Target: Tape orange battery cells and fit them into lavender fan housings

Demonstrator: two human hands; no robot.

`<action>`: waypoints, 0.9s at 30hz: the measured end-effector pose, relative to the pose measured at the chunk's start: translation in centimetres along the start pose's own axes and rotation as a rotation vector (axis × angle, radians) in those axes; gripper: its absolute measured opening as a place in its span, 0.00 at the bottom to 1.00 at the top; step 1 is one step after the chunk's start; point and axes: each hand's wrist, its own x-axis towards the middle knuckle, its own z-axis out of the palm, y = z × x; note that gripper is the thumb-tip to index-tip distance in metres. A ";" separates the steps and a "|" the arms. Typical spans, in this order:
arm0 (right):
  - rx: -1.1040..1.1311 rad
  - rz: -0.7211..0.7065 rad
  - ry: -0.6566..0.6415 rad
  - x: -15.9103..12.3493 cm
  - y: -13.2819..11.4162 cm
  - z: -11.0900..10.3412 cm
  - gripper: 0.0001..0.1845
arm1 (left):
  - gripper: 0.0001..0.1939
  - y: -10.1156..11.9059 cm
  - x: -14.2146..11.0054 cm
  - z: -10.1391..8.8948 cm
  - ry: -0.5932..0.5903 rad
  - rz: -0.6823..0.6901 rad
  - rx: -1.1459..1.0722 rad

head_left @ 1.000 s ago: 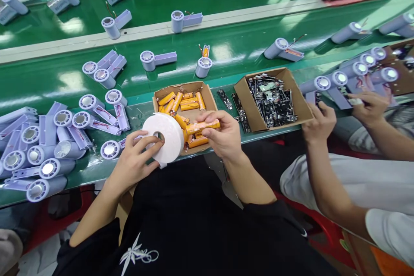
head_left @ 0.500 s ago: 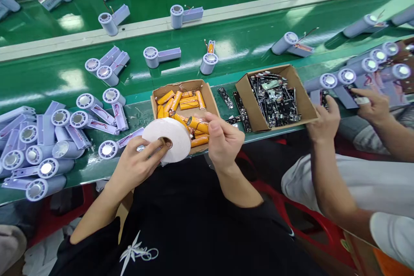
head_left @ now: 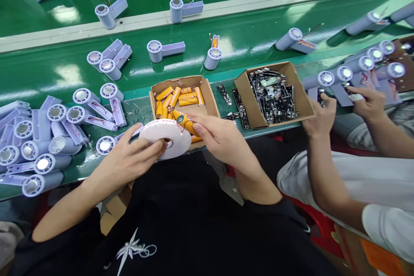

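My left hand is closed on a roll of white tape, with fingertips in its core. The roll is tilted, and its edge shows faint red print. Held in my right hand is an orange battery with thin wires, its near end close against the roll's upper edge. Whether the battery touches the tape I cannot tell. Right behind both hands stands a cardboard box of several more orange batteries. My right fingers cover part of the held battery.
Lavender fan-like housings crowd the left of the green bench; others stand on the green belt behind. A cardboard box of black circuit boards is at right. Beyond it, a co-worker's hands handle housings.
My right hand has brought the battery left and down to the roll and turned over. The roll has tilted flatter. The view has shifted slightly.
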 end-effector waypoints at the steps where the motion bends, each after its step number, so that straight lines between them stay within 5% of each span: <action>1: 0.002 -0.014 -0.068 0.3 -0.1 -0.9 0.21 | 0.21 0.0 0.1 -0.3 0.002 0.022 0.012; 6: 0.082 -0.049 -0.228 2.2 -0.4 -4.3 0.20 | 0.23 -0.4 0.9 -2.0 -0.044 0.056 -0.066; 9: 0.310 0.045 -0.173 2.3 -0.4 -2.6 0.21 | 0.26 -1.2 1.2 -3.0 -0.053 0.039 -0.127; 14: 0.920 0.294 0.420 0.9 0.5 3.3 0.27 | 0.15 0.8 1.6 -1.9 -0.030 -0.031 -0.214; 17: 0.985 0.249 0.727 1.2 3.0 1.5 0.24 | 0.09 3.0 2.3 -0.1 0.017 0.038 -0.369; 19: 0.918 0.165 0.900 1.5 4.7 -1.3 0.21 | 0.12 2.4 2.9 0.7 -0.010 0.059 -0.377; 23: 0.952 0.206 0.842 0.3 6.4 -3.0 0.27 | 0.30 -5.7 5.5 1.8 -0.208 -0.017 -0.461; 25: 1.028 0.244 0.762 -0.6 6.7 -1.8 0.29 | 0.28 -11.3 7.9 3.3 -0.295 0.013 -0.632; 27: 1.052 0.242 0.750 -1.1 6.9 -0.7 0.27 | 0.20 -16.4 11.0 6.1 -0.286 -0.120 -0.666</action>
